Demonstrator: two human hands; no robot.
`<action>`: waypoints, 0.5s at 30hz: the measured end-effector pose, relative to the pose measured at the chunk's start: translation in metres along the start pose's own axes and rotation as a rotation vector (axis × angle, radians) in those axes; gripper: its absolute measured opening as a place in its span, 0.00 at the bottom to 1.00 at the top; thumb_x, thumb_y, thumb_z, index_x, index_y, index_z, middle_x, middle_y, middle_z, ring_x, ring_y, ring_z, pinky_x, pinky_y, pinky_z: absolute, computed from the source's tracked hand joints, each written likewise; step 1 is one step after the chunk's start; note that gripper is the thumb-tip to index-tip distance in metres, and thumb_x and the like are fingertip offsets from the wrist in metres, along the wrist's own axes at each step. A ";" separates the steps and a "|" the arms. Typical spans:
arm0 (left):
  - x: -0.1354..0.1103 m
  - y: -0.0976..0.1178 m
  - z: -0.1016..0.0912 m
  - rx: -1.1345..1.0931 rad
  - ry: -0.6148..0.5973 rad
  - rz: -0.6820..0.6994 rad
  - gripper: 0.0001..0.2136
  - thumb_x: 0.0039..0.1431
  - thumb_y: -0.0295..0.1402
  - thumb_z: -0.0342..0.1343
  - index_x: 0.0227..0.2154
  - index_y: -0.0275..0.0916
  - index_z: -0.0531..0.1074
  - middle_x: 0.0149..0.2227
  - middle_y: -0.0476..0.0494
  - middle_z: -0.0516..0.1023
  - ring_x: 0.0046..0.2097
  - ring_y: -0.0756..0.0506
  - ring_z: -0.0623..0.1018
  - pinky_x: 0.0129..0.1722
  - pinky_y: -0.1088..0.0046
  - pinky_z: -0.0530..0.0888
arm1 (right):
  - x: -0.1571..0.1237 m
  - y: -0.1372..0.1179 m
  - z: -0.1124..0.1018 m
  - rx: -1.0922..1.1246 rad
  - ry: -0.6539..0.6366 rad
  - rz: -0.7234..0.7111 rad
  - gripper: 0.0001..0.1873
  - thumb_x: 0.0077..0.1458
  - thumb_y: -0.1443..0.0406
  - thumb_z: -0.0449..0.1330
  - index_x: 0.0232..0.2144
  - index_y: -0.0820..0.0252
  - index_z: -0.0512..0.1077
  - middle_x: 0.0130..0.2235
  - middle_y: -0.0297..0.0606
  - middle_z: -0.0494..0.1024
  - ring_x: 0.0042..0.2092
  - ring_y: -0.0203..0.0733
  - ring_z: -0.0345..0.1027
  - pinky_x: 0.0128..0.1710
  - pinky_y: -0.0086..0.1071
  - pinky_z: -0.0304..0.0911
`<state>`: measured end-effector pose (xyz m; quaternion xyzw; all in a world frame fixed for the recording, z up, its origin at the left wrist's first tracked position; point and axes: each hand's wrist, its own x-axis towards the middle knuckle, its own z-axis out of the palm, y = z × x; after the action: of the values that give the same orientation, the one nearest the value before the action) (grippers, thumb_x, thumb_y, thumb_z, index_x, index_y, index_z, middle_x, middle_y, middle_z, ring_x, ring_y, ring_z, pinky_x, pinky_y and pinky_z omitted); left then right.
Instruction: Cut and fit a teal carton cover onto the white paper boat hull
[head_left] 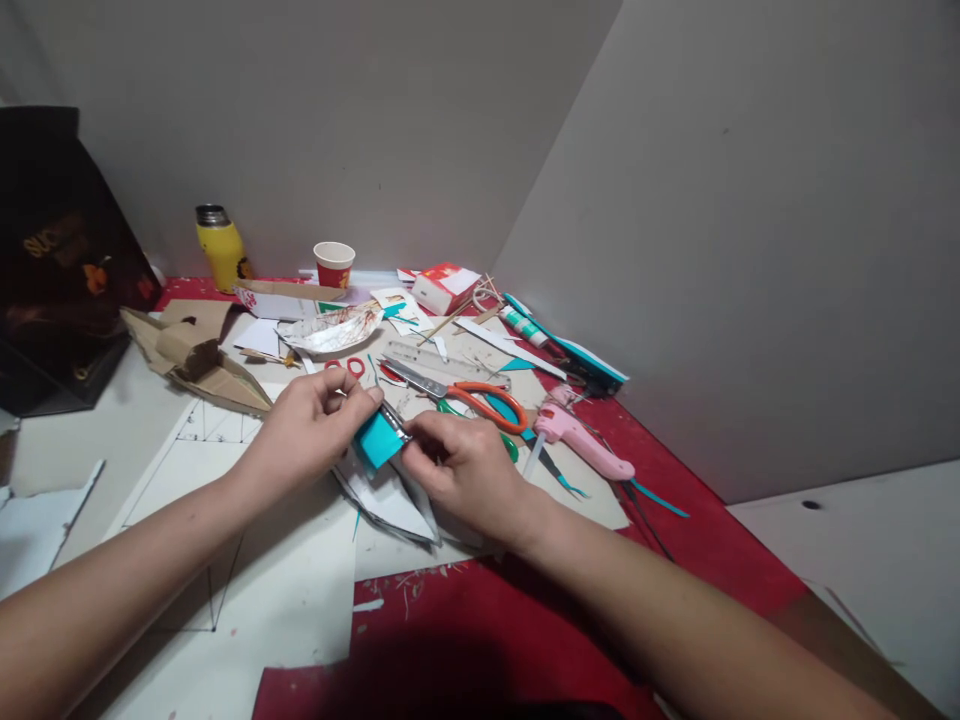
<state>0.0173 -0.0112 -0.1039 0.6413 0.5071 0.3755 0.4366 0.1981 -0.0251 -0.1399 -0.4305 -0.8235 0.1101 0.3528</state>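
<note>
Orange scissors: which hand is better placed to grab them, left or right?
Right, probably. The right hand lies just in front of the orange scissors, whose handles are turned toward its side. The left hand is farther off, across the teal paper that both hands pinch.

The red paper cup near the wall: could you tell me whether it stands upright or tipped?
Upright: the red paper cup stands on its base with its open rim facing up.

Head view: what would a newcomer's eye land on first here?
The left hand and right hand pinch a small teal paper piece between them at the centre. Just behind lie orange-handled scissors, with a pink glue gun to their right. A yellow bottle stands at the back left.
</note>
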 end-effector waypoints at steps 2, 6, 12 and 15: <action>0.000 0.002 -0.004 0.003 -0.036 -0.023 0.12 0.57 0.40 0.54 0.23 0.39 0.65 0.18 0.57 0.61 0.21 0.53 0.62 0.19 0.79 0.60 | 0.000 -0.002 0.000 0.032 0.006 0.015 0.08 0.51 0.71 0.55 0.22 0.60 0.69 0.20 0.30 0.69 0.21 0.31 0.60 0.24 0.25 0.55; 0.001 0.001 -0.012 0.013 -0.130 -0.086 0.11 0.55 0.38 0.57 0.24 0.38 0.67 0.16 0.57 0.63 0.19 0.54 0.64 0.18 0.81 0.60 | 0.000 -0.003 0.002 0.093 0.025 0.035 0.07 0.51 0.71 0.56 0.23 0.61 0.70 0.19 0.28 0.67 0.21 0.31 0.59 0.23 0.24 0.54; 0.001 0.007 -0.020 -0.036 -0.186 -0.080 0.11 0.54 0.39 0.59 0.25 0.38 0.68 0.17 0.56 0.65 0.19 0.55 0.65 0.18 0.82 0.60 | -0.001 -0.005 0.000 0.145 0.049 -0.056 0.07 0.53 0.72 0.55 0.25 0.60 0.70 0.20 0.28 0.67 0.22 0.31 0.59 0.23 0.24 0.54; 0.001 0.008 -0.023 -0.020 -0.224 -0.098 0.12 0.53 0.39 0.60 0.23 0.38 0.66 0.15 0.57 0.65 0.18 0.55 0.63 0.17 0.82 0.59 | -0.001 -0.003 0.001 0.175 -0.010 -0.056 0.07 0.54 0.71 0.55 0.25 0.60 0.70 0.21 0.28 0.67 0.22 0.31 0.58 0.23 0.24 0.54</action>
<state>-0.0008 -0.0068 -0.0882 0.6492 0.4823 0.2846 0.5147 0.1964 -0.0277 -0.1397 -0.3741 -0.8244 0.1737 0.3876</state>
